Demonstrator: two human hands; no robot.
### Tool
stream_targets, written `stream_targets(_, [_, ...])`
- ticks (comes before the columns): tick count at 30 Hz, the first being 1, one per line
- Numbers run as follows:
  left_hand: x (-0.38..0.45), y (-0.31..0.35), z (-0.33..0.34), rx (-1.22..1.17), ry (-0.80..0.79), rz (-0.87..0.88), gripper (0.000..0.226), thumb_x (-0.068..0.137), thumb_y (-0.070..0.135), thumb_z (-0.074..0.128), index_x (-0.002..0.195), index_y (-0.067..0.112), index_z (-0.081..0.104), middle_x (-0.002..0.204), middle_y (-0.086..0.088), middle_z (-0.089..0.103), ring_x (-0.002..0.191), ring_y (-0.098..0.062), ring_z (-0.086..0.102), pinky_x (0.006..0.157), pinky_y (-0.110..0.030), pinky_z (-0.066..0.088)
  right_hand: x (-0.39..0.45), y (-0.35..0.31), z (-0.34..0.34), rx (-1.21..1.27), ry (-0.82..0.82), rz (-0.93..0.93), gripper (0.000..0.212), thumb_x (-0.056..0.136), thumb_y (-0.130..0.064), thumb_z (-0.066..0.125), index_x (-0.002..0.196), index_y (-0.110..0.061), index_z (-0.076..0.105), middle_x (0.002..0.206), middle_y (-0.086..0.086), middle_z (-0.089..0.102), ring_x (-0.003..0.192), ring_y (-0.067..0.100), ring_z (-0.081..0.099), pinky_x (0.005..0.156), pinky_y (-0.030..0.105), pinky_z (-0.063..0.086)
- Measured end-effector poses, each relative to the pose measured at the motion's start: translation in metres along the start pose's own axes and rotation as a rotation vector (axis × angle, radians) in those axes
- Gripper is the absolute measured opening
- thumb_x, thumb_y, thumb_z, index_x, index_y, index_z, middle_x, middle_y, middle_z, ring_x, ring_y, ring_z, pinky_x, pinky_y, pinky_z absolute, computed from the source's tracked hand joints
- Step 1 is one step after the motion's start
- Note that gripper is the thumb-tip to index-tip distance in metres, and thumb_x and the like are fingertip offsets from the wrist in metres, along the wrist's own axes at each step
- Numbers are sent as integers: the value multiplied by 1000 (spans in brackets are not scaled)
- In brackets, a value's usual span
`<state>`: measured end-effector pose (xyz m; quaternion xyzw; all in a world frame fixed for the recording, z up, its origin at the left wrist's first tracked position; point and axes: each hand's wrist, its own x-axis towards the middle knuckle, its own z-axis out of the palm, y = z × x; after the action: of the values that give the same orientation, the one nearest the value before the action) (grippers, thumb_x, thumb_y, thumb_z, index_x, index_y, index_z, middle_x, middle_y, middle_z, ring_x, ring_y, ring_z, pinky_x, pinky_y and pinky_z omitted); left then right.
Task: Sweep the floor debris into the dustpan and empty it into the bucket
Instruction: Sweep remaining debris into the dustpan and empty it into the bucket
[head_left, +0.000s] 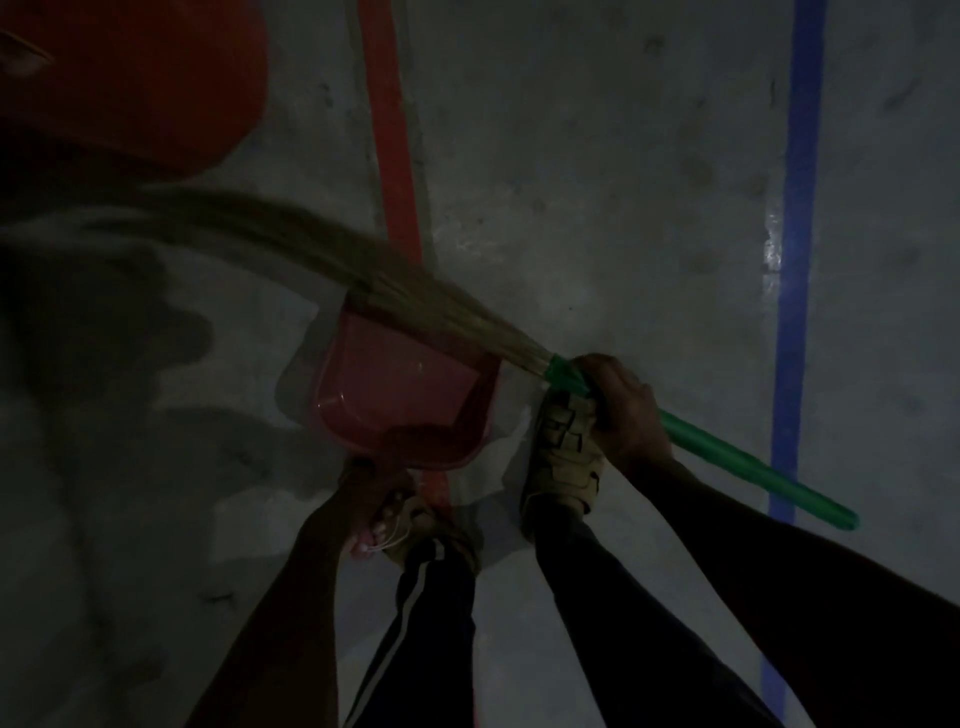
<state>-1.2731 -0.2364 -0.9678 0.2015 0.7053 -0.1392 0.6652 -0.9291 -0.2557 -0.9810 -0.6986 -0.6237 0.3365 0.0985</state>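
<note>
From your head camera you look straight down at a dim grey concrete floor (597, 182). A red tape line (392, 156) runs from 12 o'clock down toward your feet, and a blue tape line (797, 234) runs parallel to it at 3 o'clock. The orange-red bucket (140, 78) sits at 10 o'clock, well apart from the dustpan, partly in shadow. Your two tan shoes stand near 6 o'clock: the right shoe (563, 457) just beside the dustpan's right edge, the left shoe (415, 530) behind its handle.

The broom (363, 280) lies with its long axis from 4 o'clock to 10 o'clock: green handle low at the right, pale straw bristles fanning out, blurred, toward the bucket and crossing over the dustpan's mouth. Your right hand (623, 410) grips the handle by the green collar, fingers wrapped round it.

The pink-red dustpan (400, 395) sits on the red line at centre, mouth toward 12 o'clock, handle toward 6. Its tray looks glossy and smooth. Your left hand (374, 499) holds the handle, fingers curled round it.
</note>
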Motion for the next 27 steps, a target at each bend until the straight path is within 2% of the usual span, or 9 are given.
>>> stream_targets(1, [-7,3,2,-31,-30,-3,39,96,24,60,61,8,55,43,-7,45,25,-16,40,34,-15,31,3,-5,-7,-24,23,18,72,69,7,59,135,-20,48,136,8,53,113,36,58,81,48,49])
stream_targets(3, [-27,17,6,-102,-47,2,41,93,26,63,59,5,52,42,-8,42,27,-17,37,37,-16,29,9,-18,-27,5,66,106,76,69,11,62,137,-19,47,139,8,51,115,35,55,84,48,47])
stream_targets(8, [-92,44,0,-118,-86,40,47,95,23,57,52,12,42,44,-7,36,30,-14,31,41,-16,27,16,-64,-91,25,158,159,69,76,13,58,135,-21,49,138,2,51,117,28,53,87,50,45])
stream_targets(13, [-192,74,0,-85,-54,64,37,93,26,58,59,15,48,48,-6,38,35,-14,33,43,-14,27,4,-117,-171,-45,173,134,67,76,12,61,134,-21,51,137,1,53,114,23,53,90,48,43])
stream_targets(16, [-262,90,-1,-62,-66,96,38,92,25,58,57,16,46,46,-4,38,32,-15,32,41,-13,27,-16,-148,-217,-95,159,146,73,70,12,61,134,-21,50,136,2,55,110,25,55,88,49,43])
stream_targets(21, [-370,98,-2,-85,-37,128,32,81,31,65,57,18,48,50,-2,41,39,-16,34,45,-19,26,-70,-199,-294,-89,203,206,78,62,15,62,131,-20,53,126,5,58,105,32,56,80,43,39])
stream_targets(25, [-450,102,6,-169,-8,119,33,85,30,68,61,16,50,49,-2,42,37,-14,35,46,-19,26,-111,-238,-354,-42,260,285,74,64,16,60,129,-19,55,120,6,59,100,35,57,77,41,35])
stream_targets(27, [-491,104,14,-217,-18,139,33,92,20,61,62,14,47,45,-1,39,32,-12,31,43,-15,24,-130,-249,-383,-15,282,312,72,68,15,61,130,-21,54,123,5,56,105,33,55,81,44,38])
